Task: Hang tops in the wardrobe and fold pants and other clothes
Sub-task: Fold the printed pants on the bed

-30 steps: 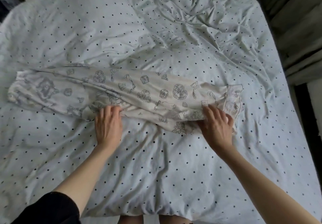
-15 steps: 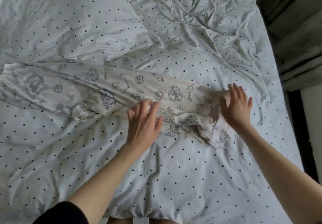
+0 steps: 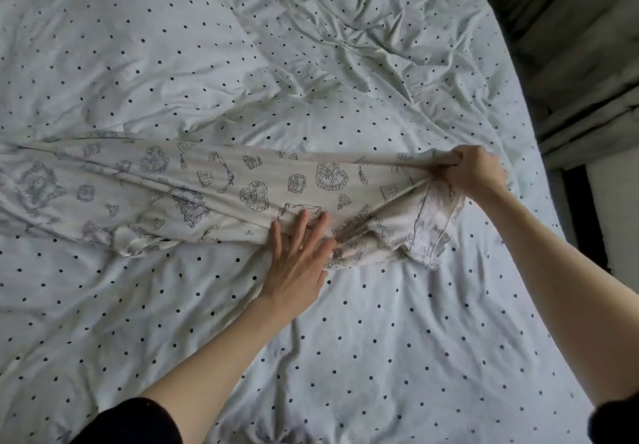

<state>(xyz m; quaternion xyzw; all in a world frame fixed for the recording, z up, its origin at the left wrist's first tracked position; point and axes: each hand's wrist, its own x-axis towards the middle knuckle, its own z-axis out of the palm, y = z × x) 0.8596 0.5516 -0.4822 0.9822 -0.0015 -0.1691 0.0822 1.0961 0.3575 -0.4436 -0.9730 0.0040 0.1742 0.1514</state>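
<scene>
Crosswise lie the pants (image 3: 214,187); right hand (image 3: 473,170) grips one end, left hand (image 3: 297,257) presses flat.

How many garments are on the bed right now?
1: the printed pants lie stretched across the polka-dot duvet, left hand pressing the near edge, right hand gripping one end. Others may be out of frame.

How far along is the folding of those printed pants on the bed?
Early on. Done: the pants lie stretched across the bed, seemingly folded lengthwise, leg over leg. In hand: the right hand grips their right end, lifted slightly off the bed, while the left hand presses flat at the middle. Left: folding them across, probably right end over to the left. No other clothes or wardrobe in view.
</scene>
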